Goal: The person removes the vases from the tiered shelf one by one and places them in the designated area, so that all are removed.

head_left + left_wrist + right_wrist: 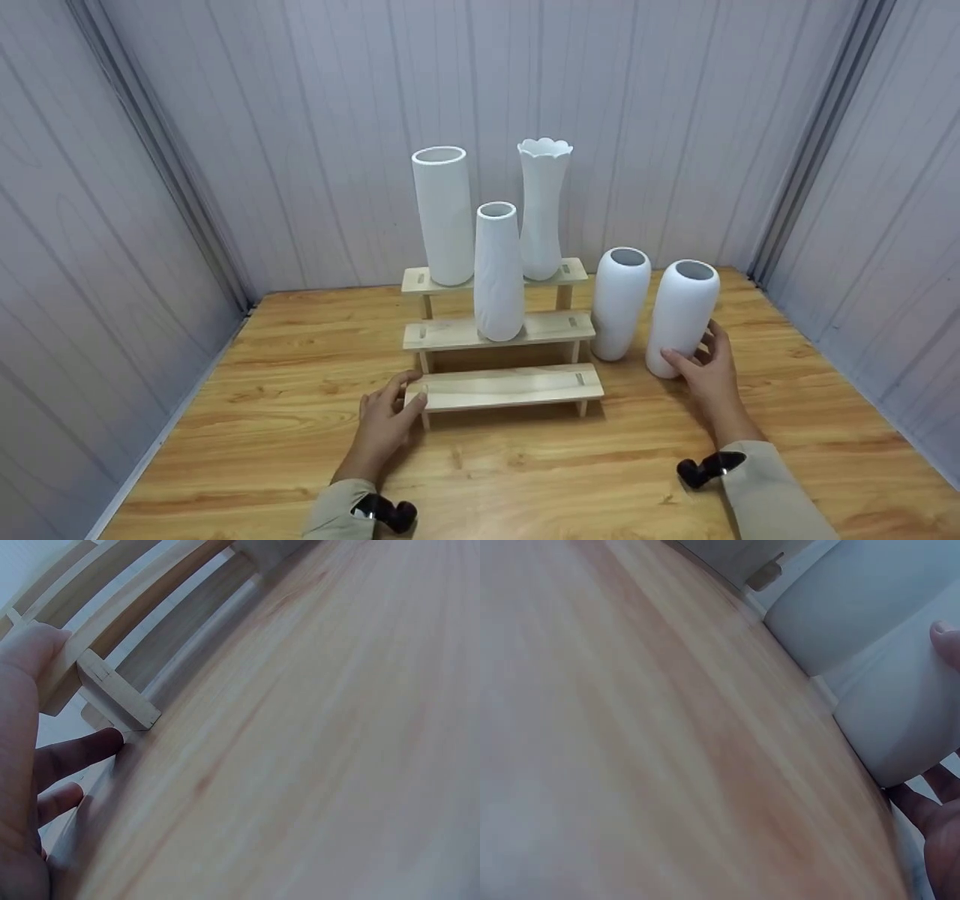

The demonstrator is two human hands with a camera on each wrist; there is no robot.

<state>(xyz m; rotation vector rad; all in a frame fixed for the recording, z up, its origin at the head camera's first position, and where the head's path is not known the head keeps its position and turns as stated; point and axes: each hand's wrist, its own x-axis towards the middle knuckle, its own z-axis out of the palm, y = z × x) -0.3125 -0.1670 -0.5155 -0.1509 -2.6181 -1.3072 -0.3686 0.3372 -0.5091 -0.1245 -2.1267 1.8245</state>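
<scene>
My right hand (709, 375) grips a smooth white vase (684, 315) low down, thumb on its front and fingers round the right side. In the right wrist view that vase (900, 720) stands upright with its base at the tabletop. Just left of it is a matching white vase (621, 304). At the left end of a three-step wooden display stand (510, 386), my left hand (386, 420) holds the lowest step between thumb and fingers. The left wrist view shows the thumb (45, 641) on the step's end and the other fingers near the stand's leg (116, 690).
On the top step stand a straight white vase (444, 217) and a scallop-rimmed white vase (543, 210). A slim tapered vase (499, 277) is on the middle step. Pale panel walls (330, 150) enclose the wood-grain table (300, 352) at the back and both sides.
</scene>
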